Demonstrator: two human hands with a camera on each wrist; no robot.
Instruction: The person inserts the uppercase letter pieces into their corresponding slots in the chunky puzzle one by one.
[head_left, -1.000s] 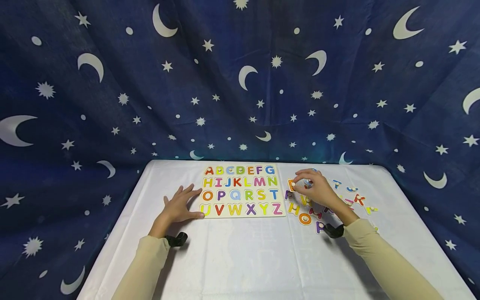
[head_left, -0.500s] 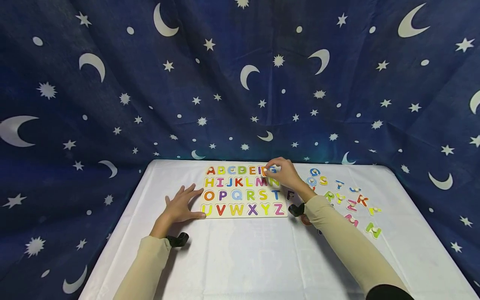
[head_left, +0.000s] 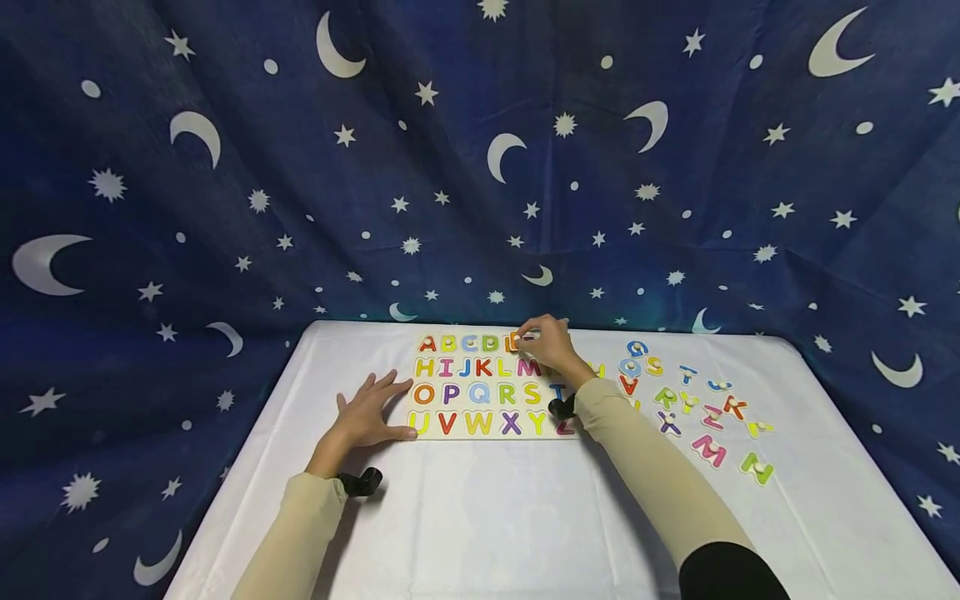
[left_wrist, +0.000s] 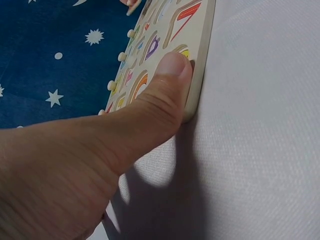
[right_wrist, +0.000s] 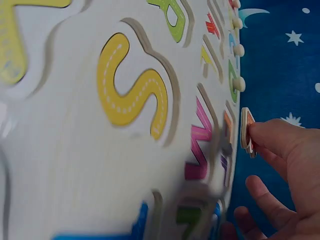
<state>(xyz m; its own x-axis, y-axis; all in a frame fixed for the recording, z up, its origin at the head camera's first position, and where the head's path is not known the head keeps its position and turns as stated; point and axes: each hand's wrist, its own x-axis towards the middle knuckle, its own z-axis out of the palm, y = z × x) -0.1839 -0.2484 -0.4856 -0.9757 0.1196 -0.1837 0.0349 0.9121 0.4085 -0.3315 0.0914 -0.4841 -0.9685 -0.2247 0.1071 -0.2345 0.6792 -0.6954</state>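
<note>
A pale wooden alphabet puzzle board lies on the white table, with recessed coloured letters in rows. My left hand rests at its left edge with fingers spread. In the left wrist view, the thumb presses on the board's near corner. Thumb and fingertips of my right hand pinch an orange letter piece, over the E place in the top row. The right wrist view shows it edge-on, raised from the board. Knobbed A, B, C and D pieces sit in the row's left part. My right hand covers the F and G places.
Loose knobbed letters lie scattered right of the board, among them a blue G, a red K, a pink M and a green N. My right forearm overlaps some. A dark blue moon-and-star cloth hangs behind the table.
My right hand has carried the orange letter piece leftward from the loose letters to the board's top row, lately moving from near F and G to E. The left hand stays in place.
</note>
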